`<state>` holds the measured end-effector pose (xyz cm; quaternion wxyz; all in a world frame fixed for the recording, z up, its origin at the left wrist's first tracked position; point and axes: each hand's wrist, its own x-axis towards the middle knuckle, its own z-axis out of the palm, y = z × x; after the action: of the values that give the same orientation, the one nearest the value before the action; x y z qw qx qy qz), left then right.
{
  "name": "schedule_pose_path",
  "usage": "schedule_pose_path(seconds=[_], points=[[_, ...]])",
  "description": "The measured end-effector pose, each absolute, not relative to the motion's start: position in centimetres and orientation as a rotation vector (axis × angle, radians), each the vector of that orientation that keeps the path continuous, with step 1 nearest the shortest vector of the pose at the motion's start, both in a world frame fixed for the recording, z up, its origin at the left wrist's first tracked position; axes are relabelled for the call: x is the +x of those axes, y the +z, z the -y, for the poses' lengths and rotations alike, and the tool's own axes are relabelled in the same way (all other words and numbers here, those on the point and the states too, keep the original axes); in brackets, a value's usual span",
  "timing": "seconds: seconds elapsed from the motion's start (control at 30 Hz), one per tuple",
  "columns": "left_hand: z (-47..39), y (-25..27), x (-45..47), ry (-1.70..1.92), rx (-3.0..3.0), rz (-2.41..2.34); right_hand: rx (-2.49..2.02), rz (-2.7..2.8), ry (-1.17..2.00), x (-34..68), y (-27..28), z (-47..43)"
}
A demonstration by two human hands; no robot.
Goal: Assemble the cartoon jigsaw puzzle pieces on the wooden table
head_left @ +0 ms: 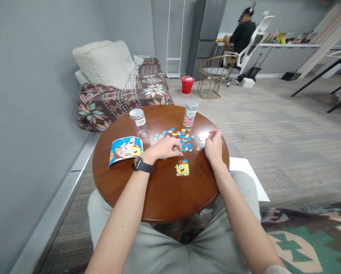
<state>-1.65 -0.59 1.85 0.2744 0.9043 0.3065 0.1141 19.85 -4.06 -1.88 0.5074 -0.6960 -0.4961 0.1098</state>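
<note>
Loose jigsaw puzzle pieces [187, 146] lie in a spread pile on the round wooden table [159, 194]. My left hand [167, 147] reaches over the pile's near side, its fingers curled down; whatever they hold, if anything, is hidden. Just below it, a small joined section of puzzle [182, 168] shows a yellow cartoon face. At the table's right edge rests my right hand [214, 146], fingers bent inward, beside some pale pieces [202, 137]; its grasp is too small to make out. A curved picture sheet [126, 148] with the cartoon characters lies to the left.
A clear jar [140, 123] with a silver lid stands at the back left of the table, and a second jar [190, 114] at the back right. Beyond are a covered daybed [125, 91], a red bin [187, 84], a wire chair [216, 72] and a seated person [241, 36].
</note>
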Motion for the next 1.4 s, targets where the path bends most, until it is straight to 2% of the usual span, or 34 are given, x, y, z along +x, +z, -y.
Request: schedule_pose_path(seconds=[0.57,0.67,0.8,1.0,1.23,1.4], points=[[0.8,1.3,-1.4,0.097,2.413,-0.721,-1.663,1.199,0.334,20.3,-2.8,3.7],[0.6,1.4,-1.4,0.167,2.493,-0.893,-1.667,1.202,0.370,20.2,-2.7,3.8],[0.2,1.4,-1.9,0.376,2.621,-1.413,-1.673,1.233,0.413,20.1,-2.6,4.0],[0.3,1.8,-3.0,0.247,2.443,-1.946,-1.631,1.308,0.474,20.1,-2.9,3.8],[0.4,2.4,-3.8,0.104,2.444,-1.991,-1.474,1.345,0.666,19.6,-2.9,3.6],[0.2,2.3,-4.0,0.017,2.443,-1.923,-1.483,1.363,0.573,19.7,-2.9,3.6]])
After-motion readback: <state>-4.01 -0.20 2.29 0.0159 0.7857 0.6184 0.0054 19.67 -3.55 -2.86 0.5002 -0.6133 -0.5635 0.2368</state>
